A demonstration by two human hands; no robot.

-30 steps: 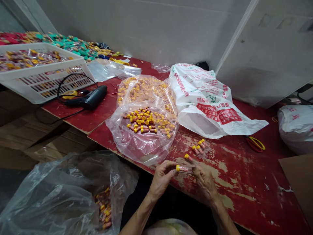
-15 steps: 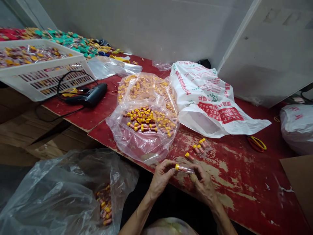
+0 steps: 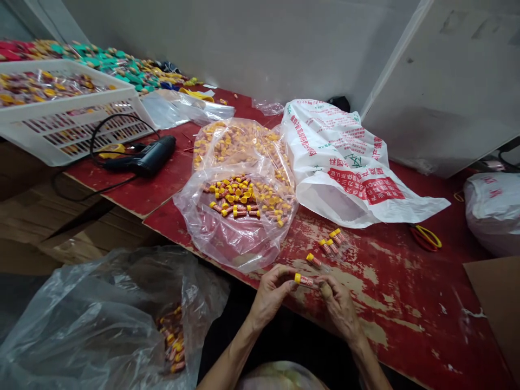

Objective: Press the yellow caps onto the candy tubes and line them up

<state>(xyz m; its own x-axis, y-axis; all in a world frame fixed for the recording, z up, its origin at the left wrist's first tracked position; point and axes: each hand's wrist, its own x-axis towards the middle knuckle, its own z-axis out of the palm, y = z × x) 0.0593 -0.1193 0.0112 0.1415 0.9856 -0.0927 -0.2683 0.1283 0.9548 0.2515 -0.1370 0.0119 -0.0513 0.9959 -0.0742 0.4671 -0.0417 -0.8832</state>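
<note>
Between my hands is a small yellow-capped tube [image 3: 305, 280] with a red-and-white patterned body, in what looks like a clear plastic sleeve. My left hand [image 3: 268, 295] pinches it at the capped end. The fingers of my right hand [image 3: 339, 306] close on the clear far end. Just beyond on the worn red table lie a similar tube [image 3: 314, 260] and a small group of capped tubes [image 3: 330, 247], apparently in clear sleeves too. Left of these, an open clear plastic bag [image 3: 239, 246] holds many yellow-capped tubes [image 3: 233, 189].
A white woven sack [image 3: 341, 157] lies behind. Yellow-handled scissors [image 3: 426, 238] are to the right. A black heat gun [image 3: 152, 157] with its cord and a white basket [image 3: 81, 127] of packed pieces stand left. Another clear bag [image 3: 93, 309] hangs below the table edge.
The tube has shifted slightly to the right, and its clear end is now more covered by my right fingers, which have drawn closer together. The view has moved a little.
</note>
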